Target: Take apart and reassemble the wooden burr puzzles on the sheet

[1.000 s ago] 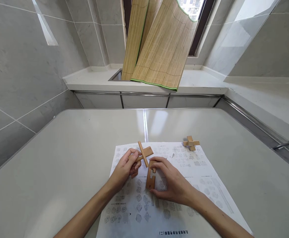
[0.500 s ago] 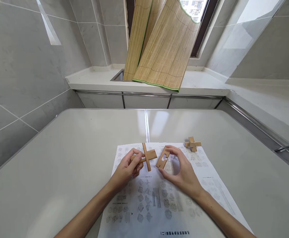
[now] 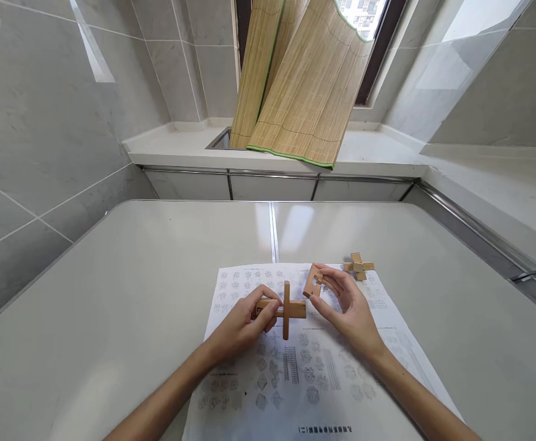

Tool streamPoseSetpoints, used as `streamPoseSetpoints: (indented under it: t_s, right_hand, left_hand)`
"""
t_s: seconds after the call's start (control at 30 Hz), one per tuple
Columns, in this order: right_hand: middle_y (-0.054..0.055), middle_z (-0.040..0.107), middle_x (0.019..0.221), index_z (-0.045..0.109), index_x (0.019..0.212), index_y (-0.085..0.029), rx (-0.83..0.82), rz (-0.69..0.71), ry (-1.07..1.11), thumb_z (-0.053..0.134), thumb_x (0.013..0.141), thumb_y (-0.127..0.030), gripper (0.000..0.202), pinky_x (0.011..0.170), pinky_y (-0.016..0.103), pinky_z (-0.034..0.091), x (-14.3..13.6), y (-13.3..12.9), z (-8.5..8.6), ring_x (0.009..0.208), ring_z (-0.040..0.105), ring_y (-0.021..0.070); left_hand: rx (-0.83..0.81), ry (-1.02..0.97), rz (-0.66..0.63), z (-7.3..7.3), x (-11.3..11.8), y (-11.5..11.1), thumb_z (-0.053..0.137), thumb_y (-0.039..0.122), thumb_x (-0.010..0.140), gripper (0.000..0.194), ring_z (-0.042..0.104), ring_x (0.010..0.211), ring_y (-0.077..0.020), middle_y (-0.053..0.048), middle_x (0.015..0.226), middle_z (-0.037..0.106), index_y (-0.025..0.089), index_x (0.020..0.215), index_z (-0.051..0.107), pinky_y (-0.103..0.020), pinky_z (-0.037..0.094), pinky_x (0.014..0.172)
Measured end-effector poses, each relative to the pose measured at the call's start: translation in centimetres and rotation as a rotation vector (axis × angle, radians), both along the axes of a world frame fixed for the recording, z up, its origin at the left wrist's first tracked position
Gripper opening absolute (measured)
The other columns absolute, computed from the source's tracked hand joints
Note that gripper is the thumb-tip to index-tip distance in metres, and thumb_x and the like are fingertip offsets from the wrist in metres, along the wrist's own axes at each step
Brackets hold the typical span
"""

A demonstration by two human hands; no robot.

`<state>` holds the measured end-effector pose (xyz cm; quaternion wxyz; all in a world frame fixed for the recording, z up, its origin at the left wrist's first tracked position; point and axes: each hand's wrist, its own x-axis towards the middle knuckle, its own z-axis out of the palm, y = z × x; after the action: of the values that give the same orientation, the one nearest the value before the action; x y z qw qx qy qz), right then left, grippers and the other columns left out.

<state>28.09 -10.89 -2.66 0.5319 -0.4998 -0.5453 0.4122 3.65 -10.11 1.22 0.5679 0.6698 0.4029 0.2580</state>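
Observation:
Two crossed wooden pieces (image 3: 286, 310) are held by one end in my left hand (image 3: 244, 321), whose thumb and fingers are closed on them. One piece points toward me and away, the other runs sideways. My right hand (image 3: 353, 309) pinches a flat wooden piece with a cut-out (image 3: 313, 281) between thumb and fingers. That piece is tilted, up and to the right of the crossed pieces, with a gap between them. Both hands are above a printed sheet (image 3: 336, 407) showing small drawings of puzzle shapes.
An assembled wooden cross puzzle (image 3: 358, 267) rests at the sheet's upper right corner. The sheet lies on a pale table (image 3: 157, 275) with a seam down its middle. Beyond are a white ledge (image 3: 176, 147), a bamboo mat (image 3: 309, 92) and a window.
My left hand has shifted right and nearer to me, turning the crossed pieces more upright. My right hand has moved the cut-out piece a little right and away from me.

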Motion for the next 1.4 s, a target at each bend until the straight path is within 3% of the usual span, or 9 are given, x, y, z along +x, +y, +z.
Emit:
streamPoseSetpoints:
  t_s: [0.23,0.53,1.1,1.4]
  right_hand:
    - [0.009,0.058,0.153,0.060,0.130,-0.032,0.007,0.194,0.188,0.086,0.085,-0.045,0.053,0.125,0.051,0.041,0.2,-0.3,0.9,0.146,0.052,0.0311]
    - [0.011,0.058,0.153,0.057,0.136,-0.031,0.006,0.420,0.173,0.089,0.083,-0.043,0.062,0.127,0.054,0.037,-0.1,-0.7,0.9,0.147,0.050,0.0320]
    - [0.010,0.055,0.155,0.052,0.141,-0.034,-0.035,0.475,0.116,0.087,0.085,-0.041,0.066,0.127,0.054,0.037,0.5,-0.5,1.2,0.147,0.049,0.0312]
    - [0.011,0.053,0.156,0.046,0.146,-0.033,-0.113,0.577,0.033,0.090,0.082,-0.035,0.078,0.127,0.055,0.036,0.4,-0.8,1.5,0.147,0.050,0.0308]
  left_hand:
    - [0.129,0.180,-0.099,-0.5,0.1,-0.5,0.040,0.050,0.110,0.035,0.043,0.063,-0.0120,0.003,0.077,0.054,0.020,0.106,0.057,-0.025,0.033,0.061]
    - [0.233,0.203,-0.150,-0.6,0.1,-0.6,0.036,0.041,0.111,0.029,0.052,0.064,-0.0129,0.001,0.079,0.066,0.021,0.103,0.054,-0.026,0.040,0.066]
    - [0.358,0.273,-0.182,-1.0,0.0,-0.9,0.037,0.032,0.112,0.022,0.061,0.063,-0.0132,0.001,0.084,0.073,0.021,0.107,0.055,-0.026,0.045,0.068]
    - [0.380,0.251,-0.153,-1.5,-0.1,-0.7,0.036,0.037,0.112,0.021,0.075,0.093,-0.0230,-0.008,0.112,0.078,0.023,0.117,0.051,-0.033,0.056,0.080]
